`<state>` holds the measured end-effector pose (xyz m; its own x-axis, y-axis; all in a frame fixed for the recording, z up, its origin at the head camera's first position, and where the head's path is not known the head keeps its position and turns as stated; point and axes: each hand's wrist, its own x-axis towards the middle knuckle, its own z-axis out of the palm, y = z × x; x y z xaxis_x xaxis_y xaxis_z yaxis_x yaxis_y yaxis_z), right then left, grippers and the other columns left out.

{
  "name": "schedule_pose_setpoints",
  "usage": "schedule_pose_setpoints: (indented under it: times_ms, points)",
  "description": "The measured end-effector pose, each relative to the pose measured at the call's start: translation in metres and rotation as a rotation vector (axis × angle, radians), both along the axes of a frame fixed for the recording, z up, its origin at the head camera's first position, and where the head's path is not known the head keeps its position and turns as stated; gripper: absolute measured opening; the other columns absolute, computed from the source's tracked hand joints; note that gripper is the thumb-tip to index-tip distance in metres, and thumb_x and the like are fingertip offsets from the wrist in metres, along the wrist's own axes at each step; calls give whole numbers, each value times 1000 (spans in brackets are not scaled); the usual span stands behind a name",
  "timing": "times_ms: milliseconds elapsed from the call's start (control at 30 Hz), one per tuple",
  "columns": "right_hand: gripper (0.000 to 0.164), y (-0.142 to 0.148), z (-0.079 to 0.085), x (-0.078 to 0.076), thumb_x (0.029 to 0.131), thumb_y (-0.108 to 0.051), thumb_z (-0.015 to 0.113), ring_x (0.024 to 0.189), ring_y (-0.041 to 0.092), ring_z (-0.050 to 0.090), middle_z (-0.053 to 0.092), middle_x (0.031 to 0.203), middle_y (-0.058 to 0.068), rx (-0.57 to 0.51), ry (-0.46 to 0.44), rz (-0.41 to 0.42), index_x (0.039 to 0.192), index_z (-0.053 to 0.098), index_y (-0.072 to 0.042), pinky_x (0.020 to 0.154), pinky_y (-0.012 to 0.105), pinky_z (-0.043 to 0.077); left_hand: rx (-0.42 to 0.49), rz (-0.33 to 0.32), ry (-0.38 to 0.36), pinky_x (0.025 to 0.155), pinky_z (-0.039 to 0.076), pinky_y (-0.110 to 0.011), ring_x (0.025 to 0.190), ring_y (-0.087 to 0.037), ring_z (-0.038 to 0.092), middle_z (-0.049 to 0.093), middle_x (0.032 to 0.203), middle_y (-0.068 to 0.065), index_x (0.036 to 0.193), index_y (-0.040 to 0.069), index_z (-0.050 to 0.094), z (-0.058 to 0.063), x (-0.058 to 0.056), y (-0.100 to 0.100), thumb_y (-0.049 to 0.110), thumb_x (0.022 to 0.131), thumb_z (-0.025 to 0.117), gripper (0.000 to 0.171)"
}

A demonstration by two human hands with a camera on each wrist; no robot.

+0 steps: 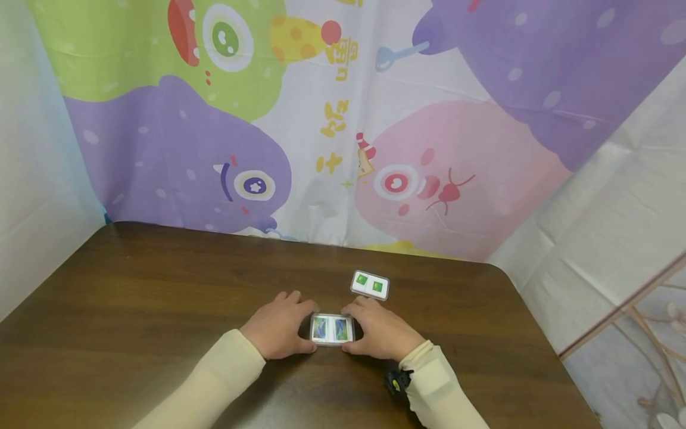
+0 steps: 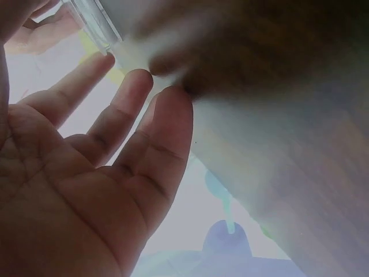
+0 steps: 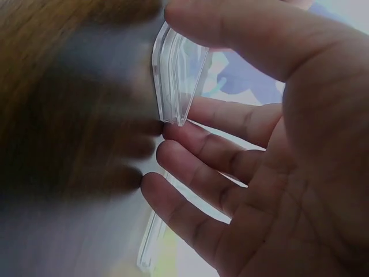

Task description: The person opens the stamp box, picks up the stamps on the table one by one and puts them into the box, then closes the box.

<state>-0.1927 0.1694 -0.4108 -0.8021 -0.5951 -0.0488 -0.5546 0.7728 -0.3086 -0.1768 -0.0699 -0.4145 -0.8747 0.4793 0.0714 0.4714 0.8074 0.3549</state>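
A flat clear plastic case [image 1: 330, 336] with two small blue-and-green pictures under its cover lies at the middle front of the table. My left hand [image 1: 277, 326] holds its left end, thumb at the near corner and forefinger at the far one. At the right end my right hand [image 1: 387, 329] grips it the same way. The right wrist view shows the case [image 3: 170, 78] edge-on between thumb and fingers, its layered rim close to the table. Only a corner of the case [image 2: 104, 26] appears in the left wrist view, beside the fingertips.
A second clear case [image 1: 370, 285] with two green pictures lies just beyond my right hand. The dark wooden table [image 1: 161, 280] has rounded far corners. Behind it hangs a cartoon-printed curtain [image 1: 316, 202], with pale cloth [image 1: 589, 238] along the right side.
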Motion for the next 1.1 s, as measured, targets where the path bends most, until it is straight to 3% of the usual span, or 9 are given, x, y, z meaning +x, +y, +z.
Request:
schedule_pose_setpoints:
  times_ms: [233,367,500,600,700,900,1100]
  points:
    - [57,0,-1,-1,84,-34,86,95,13,53,60,119,5,6,-5,2,129,66,-5,84,31,51,8,8,-10,76,51,-45,92,-26,51,59,105,-8,124,12,70,-1,-1,0,38,77,91,58]
    - [62,7,0,-5,85,-36,84,104,17,55,60,125,7,-26,-61,7,134,63,-4,92,36,51,2,17,-4,77,51,-45,93,-26,52,59,106,-8,124,12,70,-2,-1,1,38,76,91,59]
    - [52,23,2,-12,87,-32,81,117,23,59,64,124,7,-81,-46,-97,128,65,-5,101,45,49,-5,20,3,80,53,-47,97,-29,55,61,110,-9,128,11,68,-3,-1,1,38,75,91,63]
    - [38,33,2,-16,88,-27,79,112,25,61,65,117,6,-90,44,-239,119,68,-7,97,45,51,-1,14,2,81,53,-49,99,-30,56,62,112,-11,130,11,67,-3,-1,1,39,75,91,66]
    - [35,38,0,-19,90,-26,76,108,26,58,62,117,8,-66,110,-340,119,69,-7,92,44,52,4,4,2,81,53,-50,100,-31,56,62,113,-11,131,12,66,-3,0,0,39,76,90,66]
    - [49,40,-2,-20,92,-25,74,114,31,59,58,135,18,-30,88,-371,134,62,-1,94,49,52,7,-2,-5,82,53,-50,101,-31,56,62,114,-11,128,12,68,-2,0,-1,39,77,90,62]
    - [49,43,-5,-18,94,-28,75,129,35,56,57,141,18,25,26,-372,134,63,-2,104,52,48,11,0,-13,80,52,-48,97,-29,54,61,110,-10,126,11,69,-2,-1,0,38,78,90,60]
